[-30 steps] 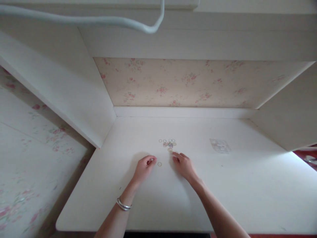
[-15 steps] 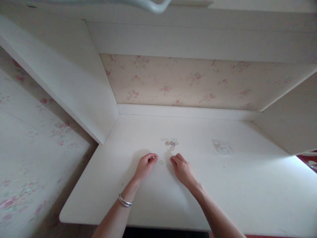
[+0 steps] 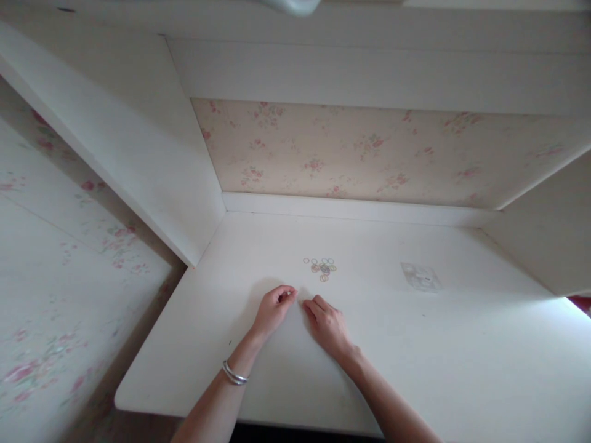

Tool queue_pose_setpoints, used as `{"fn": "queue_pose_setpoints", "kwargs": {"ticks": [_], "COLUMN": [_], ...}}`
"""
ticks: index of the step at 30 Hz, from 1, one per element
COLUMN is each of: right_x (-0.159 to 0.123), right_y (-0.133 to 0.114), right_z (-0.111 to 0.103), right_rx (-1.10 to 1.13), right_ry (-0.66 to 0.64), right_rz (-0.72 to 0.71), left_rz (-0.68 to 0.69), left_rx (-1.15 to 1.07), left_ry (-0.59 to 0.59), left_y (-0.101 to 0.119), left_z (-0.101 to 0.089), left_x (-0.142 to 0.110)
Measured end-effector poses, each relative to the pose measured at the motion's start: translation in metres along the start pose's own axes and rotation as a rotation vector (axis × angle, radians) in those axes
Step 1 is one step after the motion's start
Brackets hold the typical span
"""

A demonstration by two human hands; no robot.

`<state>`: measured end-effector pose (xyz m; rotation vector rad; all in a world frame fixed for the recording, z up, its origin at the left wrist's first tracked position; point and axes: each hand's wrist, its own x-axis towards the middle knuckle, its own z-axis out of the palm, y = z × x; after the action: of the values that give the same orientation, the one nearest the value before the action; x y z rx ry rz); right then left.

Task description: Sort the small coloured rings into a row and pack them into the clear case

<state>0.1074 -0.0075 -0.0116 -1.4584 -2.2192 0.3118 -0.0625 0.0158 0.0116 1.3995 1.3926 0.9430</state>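
Observation:
Several small thin rings (image 3: 324, 269) in various colours lie in a loose cluster on the white desk, a little beyond my hands. My left hand (image 3: 273, 311), with bangles (image 3: 235, 373) at its wrist, is closed in a pinch low over the desk; anything between its fingertips is too small to make out. Close to its right, my right hand (image 3: 327, 323) rests on the desk with fingers drawn together. Its fingertips are where a single ring lay, and that ring is now hidden.
A clear plastic bag (image 3: 421, 277) lies on the desk (image 3: 462, 357) at the right. White side panels (image 3: 111, 123) and a floral-papered back wall (image 3: 314, 154) enclose the desk. A small dark speck (image 3: 230, 343) is left of my left forearm.
My right hand has moved left and toward me, onto the spot of the single ring, which no longer shows. My left hand has stayed nearly still. The view has shifted slightly.

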Motion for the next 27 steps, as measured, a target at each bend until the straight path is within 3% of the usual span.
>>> {"fn": "queue_pose_setpoints", "kwargs": {"ticks": [8,13,18,22,27], "right_x": [0.000,-0.007,-0.015,-0.022,-0.029], "right_y": [-0.003,0.001,0.024,0.044,0.051], "right_z": [-0.002,-0.011,-0.028,-0.035,-0.032], "right_rx": [0.056,0.278,0.312,0.330,0.352], "right_ry": [-0.003,0.142,0.266,0.290,0.273], "right_rz": [0.016,0.134,0.264,0.340,0.378], "left_rz": [-0.008,0.016,0.049,0.171,0.334], "left_rx": [0.020,0.043,0.124,0.244,0.462], "left_ry": [0.004,0.011,0.006,-0.061,-0.103], "left_y": [0.000,-0.005,-0.006,0.004,0.017], "left_z": [0.000,0.001,0.008,0.021,0.043], "left_x": [0.000,0.001,0.006,0.014,0.030]}}
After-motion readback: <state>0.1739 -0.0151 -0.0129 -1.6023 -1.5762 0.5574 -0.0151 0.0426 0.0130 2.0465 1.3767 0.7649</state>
